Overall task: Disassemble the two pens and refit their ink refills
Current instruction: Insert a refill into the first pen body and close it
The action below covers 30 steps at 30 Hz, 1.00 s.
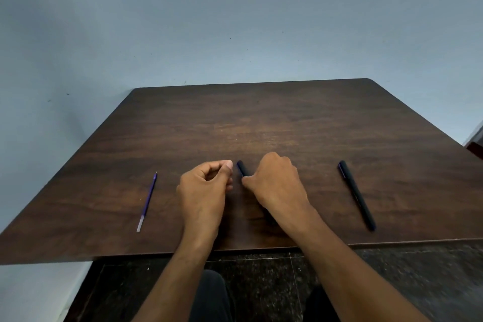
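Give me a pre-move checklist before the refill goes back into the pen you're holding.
1. Right hand grips the pen barrel: ok.
2. Left hand free to fetch: cannot tell, fingers curled, contents hidden.
3. Loose ink refill lies on the table left of the hands, apart from them: ok.
4. Barrel open and empty: cannot tell, hidden by the hand.
5. Second pen lies untouched at right: ok.

1 head view, high, facing forward-down over table [261, 112].
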{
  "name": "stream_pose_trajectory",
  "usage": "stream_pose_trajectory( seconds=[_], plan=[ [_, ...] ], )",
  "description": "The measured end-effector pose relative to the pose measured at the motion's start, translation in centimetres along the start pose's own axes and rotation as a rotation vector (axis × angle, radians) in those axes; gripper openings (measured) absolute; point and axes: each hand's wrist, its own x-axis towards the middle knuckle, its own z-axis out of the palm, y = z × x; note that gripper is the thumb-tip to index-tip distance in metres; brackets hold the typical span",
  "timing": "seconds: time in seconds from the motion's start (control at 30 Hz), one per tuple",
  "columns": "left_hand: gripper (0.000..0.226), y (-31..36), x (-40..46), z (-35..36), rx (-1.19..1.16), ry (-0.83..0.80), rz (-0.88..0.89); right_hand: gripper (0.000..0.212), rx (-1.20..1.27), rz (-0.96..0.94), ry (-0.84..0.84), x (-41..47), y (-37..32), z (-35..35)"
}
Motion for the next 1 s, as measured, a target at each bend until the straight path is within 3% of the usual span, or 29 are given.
stream_pose_trajectory(
  seconds=[0.17,0.27,0.33,0.47,0.73,1.0],
  plan=[
    [0.014,1.2,0.2,0.9,-0.186,0.014,-0.096,0.026,0.293,-0.025,-0.047,-0.5,0.3,-1.7],
    [0.017,2.1,0.4,1.4,-0.314,-0.097,-0.227,0.02,0.645,-0.014,-0.173,-1.0,0.8,-2.5],
    [0.014,2.5,0.6,1.4,-0.407,-0.187,-0.287,0.018,0.755,-0.03,-0.224,-1.0,1.3,-2.8],
    [0.008,2.8,1.1,1.4,-0.477,-0.214,-0.32,0.015,0.727,-0.099,-0.243,-0.8,1.8,-2.8],
    [0.008,2.9,0.9,1.8,-0.536,-0.181,-0.303,0.039,0.554,-0.239,-0.01,-1.3,1.8,-1.3],
    [0.011,2.6,0.7,2.0,-0.544,-0.175,-0.334,0.027,0.521,-0.234,0.006,-1.1,2.1,-1.0]
  ],
)
